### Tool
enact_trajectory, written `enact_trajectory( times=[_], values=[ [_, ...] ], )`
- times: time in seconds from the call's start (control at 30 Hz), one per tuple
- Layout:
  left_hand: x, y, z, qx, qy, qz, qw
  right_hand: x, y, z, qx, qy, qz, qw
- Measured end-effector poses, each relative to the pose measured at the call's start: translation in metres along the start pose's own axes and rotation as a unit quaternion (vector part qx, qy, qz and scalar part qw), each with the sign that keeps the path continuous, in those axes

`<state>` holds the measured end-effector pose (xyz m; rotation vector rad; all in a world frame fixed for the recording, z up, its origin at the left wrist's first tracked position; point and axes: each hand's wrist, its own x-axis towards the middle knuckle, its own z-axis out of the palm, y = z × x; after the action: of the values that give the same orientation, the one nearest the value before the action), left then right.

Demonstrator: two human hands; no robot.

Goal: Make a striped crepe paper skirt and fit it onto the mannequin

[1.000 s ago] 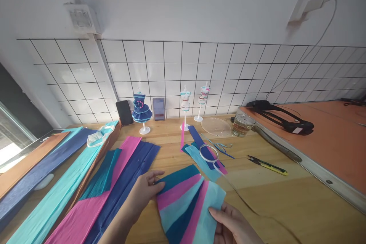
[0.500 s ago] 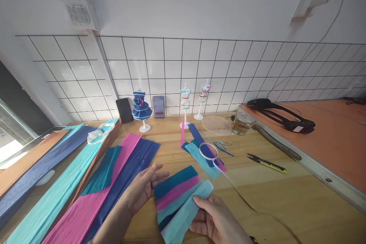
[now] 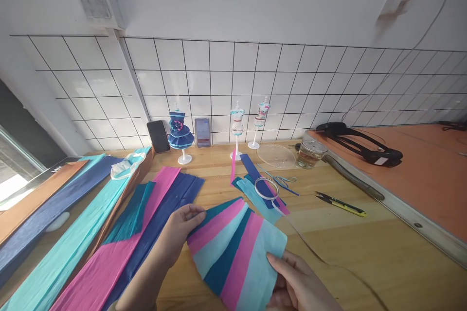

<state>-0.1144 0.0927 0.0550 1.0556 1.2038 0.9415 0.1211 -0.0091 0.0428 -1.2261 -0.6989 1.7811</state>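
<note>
Pinched at both edges: left hand [image 3: 184, 226] and right hand [image 3: 292, 279] hold striped fan piece [image 3: 233, 248] | right fingers beneath seem partly hidden | tape roll [image 3: 266, 189] lies beyond the grip

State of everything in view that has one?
Left hand: closed on striped piece's teal edge
Right hand: gripping its light-blue edge
Striped piece: fanned open
Black phone: propped, screen dark
Screened device: propped, screen lit
Blue-dressed mannequin: upright
Glass: upright, part-filled
Ribbon roll: partly unwound
Yellow-handled snips: lying down, blade gap unclear
</note>
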Motion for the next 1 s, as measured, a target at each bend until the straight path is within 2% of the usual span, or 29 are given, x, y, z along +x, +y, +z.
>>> enact_trajectory(
  times=[0.13, 0.27, 0.4, 0.5, 0.63, 0.67, 0.83, 1.0],
  values=[
    [0.002, 0.000, -0.005, -0.039, 0.020, 0.009, 0.999, 0.001, 0.009, -0.013, -0.007, 0.017, 0.004, 1.000],
    [0.005, -0.004, -0.007, -0.037, 0.031, 0.016, 0.999, 0.001, 0.015, -0.017, -0.011, 0.015, -0.006, 1.000],
    [0.008, -0.008, -0.010, 0.080, 0.011, 0.038, 0.996, -0.004, 0.011, -0.018, -0.122, 0.045, -0.049, 0.990],
    [0.007, -0.006, -0.010, 0.174, -0.017, 0.058, 0.983, -0.006, -0.001, -0.024, -0.267, 0.067, -0.115, 0.954],
    [0.004, -0.002, -0.006, 0.215, -0.044, 0.060, 0.974, 0.008, -0.025, -0.031, -0.390, 0.168, -0.196, 0.884],
    [0.004, -0.001, -0.005, 0.224, -0.052, 0.059, 0.972, 0.014, -0.031, -0.030, -0.411, 0.164, -0.200, 0.874],
    [0.002, 0.000, -0.006, 0.268, -0.066, 0.087, 0.957, 0.050, -0.050, -0.013, -0.506, 0.062, -0.199, 0.837],
    [0.002, 0.000, -0.013, 0.282, -0.065, 0.109, 0.951, 0.066, -0.045, 0.002, -0.509, 0.029, -0.208, 0.835]
  ],
)
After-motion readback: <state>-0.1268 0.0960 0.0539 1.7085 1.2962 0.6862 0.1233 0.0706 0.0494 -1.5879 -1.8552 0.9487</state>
